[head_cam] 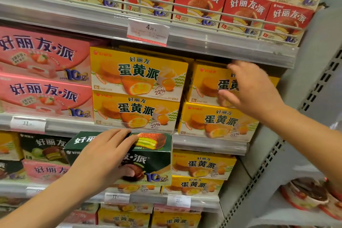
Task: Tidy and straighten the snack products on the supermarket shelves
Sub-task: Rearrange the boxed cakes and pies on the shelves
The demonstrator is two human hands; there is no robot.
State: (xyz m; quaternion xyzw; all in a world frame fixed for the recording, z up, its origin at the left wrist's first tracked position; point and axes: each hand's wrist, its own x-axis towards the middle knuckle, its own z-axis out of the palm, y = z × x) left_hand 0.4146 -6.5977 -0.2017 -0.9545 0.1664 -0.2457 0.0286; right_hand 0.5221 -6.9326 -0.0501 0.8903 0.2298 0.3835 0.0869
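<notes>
Most boxes are already squared up, but a green box (129, 157) is gripped by the left hand (105, 155) before the yellow row, while a skewed yellow box (209, 83) is touched by the open-fingered right hand (251, 87).

A single head-worn camera looks forward and slightly down at the supermarket shelves (203, 42) from close range, near enough that both forearms enter from the bottom edge and right side. The left hand (103, 153) sits low and centre, the right hand (253, 89) higher and to its right. Wide-angle distortion bends the shelf rails beyond both hands.
</notes>
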